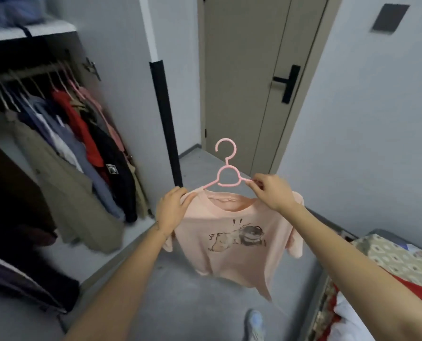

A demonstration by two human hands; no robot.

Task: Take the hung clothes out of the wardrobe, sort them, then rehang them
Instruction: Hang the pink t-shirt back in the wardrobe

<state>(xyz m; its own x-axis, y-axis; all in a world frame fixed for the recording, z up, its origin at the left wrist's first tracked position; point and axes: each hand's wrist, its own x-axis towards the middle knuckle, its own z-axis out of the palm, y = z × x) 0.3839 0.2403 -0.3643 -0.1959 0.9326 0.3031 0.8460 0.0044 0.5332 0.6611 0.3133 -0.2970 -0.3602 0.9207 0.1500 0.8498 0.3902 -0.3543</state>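
1. Our left hand (173, 210) clutches the shoulder of a pale pink cotton T-shirt with a cartoon print (232, 242), held mid-frame.
2. Our right hand (272, 191) pinches one arm of a pink plastic hanger (227, 177); its hook points to 12 o'clock.
3. The open white wardrobe (121, 77) is at 9 o'clock, with hung garments (64, 153) on its rail.

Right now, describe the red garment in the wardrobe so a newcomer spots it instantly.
Start at the open wardrobe on the left and follow its rail. The red garment hangs toward the rail's right end, between bluish shirts on its left and a black garment on its right. It alone there is bright red.
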